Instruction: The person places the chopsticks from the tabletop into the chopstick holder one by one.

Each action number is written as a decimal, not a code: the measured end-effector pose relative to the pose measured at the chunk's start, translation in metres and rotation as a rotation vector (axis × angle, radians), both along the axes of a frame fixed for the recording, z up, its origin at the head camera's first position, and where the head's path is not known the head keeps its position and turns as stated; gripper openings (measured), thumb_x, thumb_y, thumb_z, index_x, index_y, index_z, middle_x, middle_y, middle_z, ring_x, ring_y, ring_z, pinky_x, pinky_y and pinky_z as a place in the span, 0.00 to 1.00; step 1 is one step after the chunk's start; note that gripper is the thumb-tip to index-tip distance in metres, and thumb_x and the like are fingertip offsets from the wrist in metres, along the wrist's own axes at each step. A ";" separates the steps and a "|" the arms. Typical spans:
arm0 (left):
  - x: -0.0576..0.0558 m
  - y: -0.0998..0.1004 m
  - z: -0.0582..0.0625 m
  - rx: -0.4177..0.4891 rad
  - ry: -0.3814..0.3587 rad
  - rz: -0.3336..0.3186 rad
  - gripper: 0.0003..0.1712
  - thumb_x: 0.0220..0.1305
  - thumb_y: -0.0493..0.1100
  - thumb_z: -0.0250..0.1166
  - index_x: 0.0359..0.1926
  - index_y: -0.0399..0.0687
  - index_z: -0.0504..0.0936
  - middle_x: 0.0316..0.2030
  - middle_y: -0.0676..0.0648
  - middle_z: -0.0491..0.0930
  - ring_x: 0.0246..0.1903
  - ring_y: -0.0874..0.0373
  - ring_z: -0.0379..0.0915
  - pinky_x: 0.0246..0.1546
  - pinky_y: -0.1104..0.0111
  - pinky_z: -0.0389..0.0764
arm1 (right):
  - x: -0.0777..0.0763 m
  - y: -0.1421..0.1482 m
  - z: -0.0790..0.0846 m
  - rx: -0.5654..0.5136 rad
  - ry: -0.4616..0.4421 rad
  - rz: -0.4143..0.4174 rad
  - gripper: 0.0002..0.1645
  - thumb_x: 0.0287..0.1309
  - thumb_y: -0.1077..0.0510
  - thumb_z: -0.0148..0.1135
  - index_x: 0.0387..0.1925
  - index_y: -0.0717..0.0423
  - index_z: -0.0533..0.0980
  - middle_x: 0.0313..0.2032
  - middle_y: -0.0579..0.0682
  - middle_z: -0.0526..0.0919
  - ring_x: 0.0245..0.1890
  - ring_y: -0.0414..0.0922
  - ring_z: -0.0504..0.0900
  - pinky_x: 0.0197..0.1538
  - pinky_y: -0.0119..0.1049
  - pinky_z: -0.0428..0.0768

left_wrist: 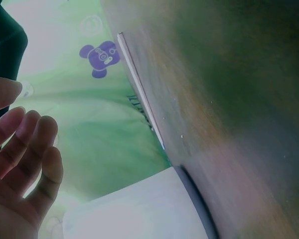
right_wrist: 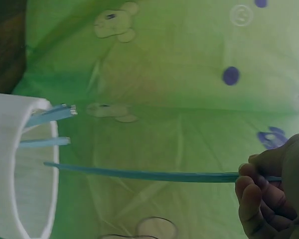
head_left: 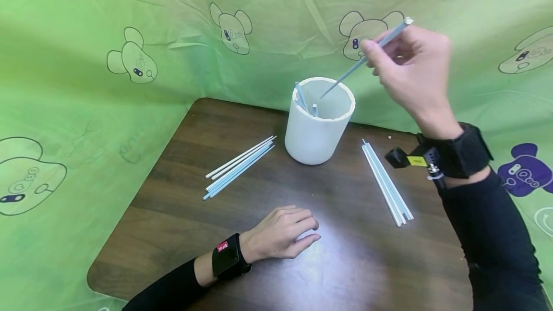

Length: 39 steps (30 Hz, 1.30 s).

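My right hand (head_left: 421, 68) is raised at the upper right and pinches a thin light blue stick (head_left: 345, 76) near its upper end. The stick slants down to the left, its lower tip over the mouth of a white cylindrical container (head_left: 313, 143). In the right wrist view, that stick (right_wrist: 154, 176) points at the container's opening with its far tip right at the rim. Other blue sticks (right_wrist: 52, 115) stand inside, leaning on the wall. My left hand (head_left: 282, 234) holds nothing, its fingers loosely bent, low over the table in front of the container.
Left of the container lies a loose bundle of blue and white sticks (head_left: 242, 169). A second bundle (head_left: 386, 184) lies to its right, near my right forearm. The brown wooden table (head_left: 173, 215) is backed by a green patterned sheet (head_left: 268, 71).
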State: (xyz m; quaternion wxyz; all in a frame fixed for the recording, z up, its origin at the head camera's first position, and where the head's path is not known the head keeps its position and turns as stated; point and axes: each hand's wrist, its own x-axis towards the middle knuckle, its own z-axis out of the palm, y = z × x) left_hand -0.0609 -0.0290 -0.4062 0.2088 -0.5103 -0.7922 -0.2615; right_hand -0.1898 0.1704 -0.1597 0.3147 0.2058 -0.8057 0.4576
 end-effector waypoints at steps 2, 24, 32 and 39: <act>0.000 0.000 0.000 0.004 -0.003 0.000 0.06 0.58 0.48 0.58 0.31 0.52 0.75 0.25 0.60 0.69 0.23 0.71 0.61 0.27 0.81 0.64 | -0.006 -0.007 -0.004 0.056 -0.012 -0.007 0.11 0.49 0.56 0.64 0.29 0.62 0.80 0.19 0.32 0.80 0.16 0.33 0.76 0.22 0.21 0.73; 0.004 0.000 -0.006 0.000 -0.023 0.001 0.06 0.58 0.48 0.57 0.31 0.52 0.75 0.26 0.60 0.71 0.23 0.71 0.60 0.27 0.81 0.64 | -0.076 -0.028 -0.090 0.506 -0.222 0.054 0.28 0.57 0.38 0.50 0.10 0.49 0.70 0.09 0.46 0.68 0.10 0.41 0.61 0.16 0.31 0.56; 0.004 -0.001 -0.007 -0.002 -0.032 0.001 0.06 0.59 0.49 0.57 0.31 0.52 0.76 0.26 0.60 0.71 0.24 0.71 0.62 0.28 0.81 0.65 | -0.079 -0.028 -0.101 0.563 -0.358 0.113 0.33 0.56 0.32 0.46 0.07 0.50 0.61 0.09 0.43 0.56 0.13 0.38 0.54 0.18 0.31 0.53; 0.003 -0.001 -0.007 -0.009 -0.045 0.005 0.06 0.59 0.49 0.57 0.31 0.53 0.75 0.26 0.60 0.72 0.24 0.72 0.62 0.29 0.81 0.66 | -0.082 -0.027 -0.106 0.603 -0.567 0.187 0.37 0.55 0.27 0.37 0.11 0.51 0.68 0.12 0.47 0.71 0.14 0.42 0.66 0.21 0.34 0.63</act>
